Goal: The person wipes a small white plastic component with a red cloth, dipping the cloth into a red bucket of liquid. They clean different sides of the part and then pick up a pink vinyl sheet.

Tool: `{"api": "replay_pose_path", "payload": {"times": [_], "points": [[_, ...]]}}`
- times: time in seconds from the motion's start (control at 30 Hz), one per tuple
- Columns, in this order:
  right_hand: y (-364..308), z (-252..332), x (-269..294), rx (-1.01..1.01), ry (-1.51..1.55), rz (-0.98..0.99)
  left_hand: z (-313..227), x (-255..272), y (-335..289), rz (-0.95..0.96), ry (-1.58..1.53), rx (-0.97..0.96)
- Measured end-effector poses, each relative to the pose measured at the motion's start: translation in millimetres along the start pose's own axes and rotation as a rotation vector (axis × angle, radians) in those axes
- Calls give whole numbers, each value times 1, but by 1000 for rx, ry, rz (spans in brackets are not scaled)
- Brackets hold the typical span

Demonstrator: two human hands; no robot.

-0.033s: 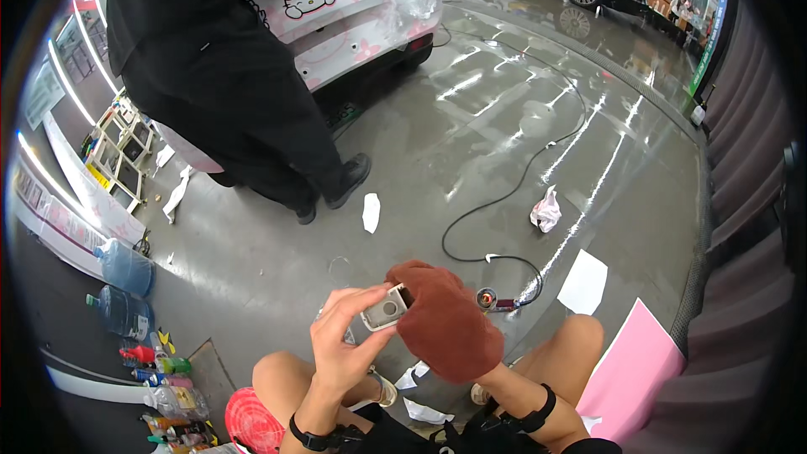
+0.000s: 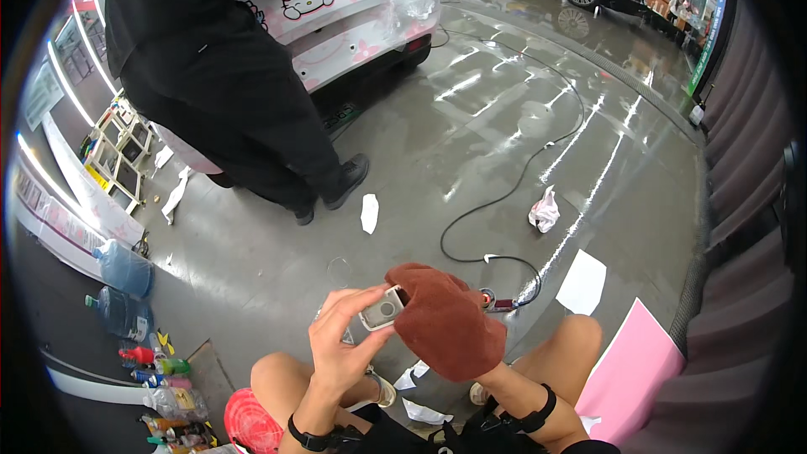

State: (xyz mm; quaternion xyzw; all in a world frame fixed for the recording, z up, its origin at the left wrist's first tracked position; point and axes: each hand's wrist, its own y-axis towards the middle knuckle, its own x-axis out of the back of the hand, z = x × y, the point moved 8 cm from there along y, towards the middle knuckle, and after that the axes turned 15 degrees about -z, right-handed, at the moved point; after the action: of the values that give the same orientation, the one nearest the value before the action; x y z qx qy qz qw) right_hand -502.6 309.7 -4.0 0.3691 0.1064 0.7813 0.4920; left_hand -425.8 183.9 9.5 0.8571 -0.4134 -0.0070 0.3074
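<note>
Between the thumb and fingers of my left hand [image 2: 340,345] is a small boxy grey-and-white part [image 2: 382,309] with a round feature on its face. A reddish-brown cloth [image 2: 450,324] wraps my right hand and hides its fingers; only the wrist and forearm show below it. The cloth bears against the right side of the part, covering that end. Both hands are close together, above the floor and in front of my bent knees. Just beyond the cloth, a dark red hand tool [image 2: 502,305] with a round head lies on the floor, partly covered by the cloth.
A black cable [image 2: 445,235] winds from the tool across the grey floor. White paper sheets [image 2: 582,282] and a crumpled wrapper [image 2: 545,209] lie about. A pink panel [image 2: 635,370] stands right; bottles [image 2: 126,311] line the left. A person in black [image 2: 227,84] works at a decorated car [image 2: 353,17].
</note>
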Motion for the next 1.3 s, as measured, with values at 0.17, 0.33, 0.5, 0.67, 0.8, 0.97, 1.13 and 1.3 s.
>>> {"api": "replay_pose_path", "payload": {"times": [0.17, 0.33, 0.5, 0.67, 0.8, 0.97, 1.13, 1.3], "points": [[-15, -1, -20, 23, 183, 303, 27, 3, -20, -159, -400, 292], [-83, -39, -50, 30, 370, 88, 17, -19, -19, -45, -533, 238], [-44, -15, -43, -112, 545, 132, -4, -23, -4, 32, -70, -38], [-33, -4, -26, 137, 189, -45, -8, -50, -1, 233, -107, 43], [-54, -32, -18, 48, 257, -68, -4, -56, -1, 350, -241, 127], [-70, -46, -24, 39, 102, -3, 2, -61, -23, 325, -488, 328], [-78, -56, -28, -385, 568, -121, 4, -60, -25, 267, -397, 242], [-33, -20, -23, -27, 48, 64, 12, -37, -21, -52, -408, 245]]}}
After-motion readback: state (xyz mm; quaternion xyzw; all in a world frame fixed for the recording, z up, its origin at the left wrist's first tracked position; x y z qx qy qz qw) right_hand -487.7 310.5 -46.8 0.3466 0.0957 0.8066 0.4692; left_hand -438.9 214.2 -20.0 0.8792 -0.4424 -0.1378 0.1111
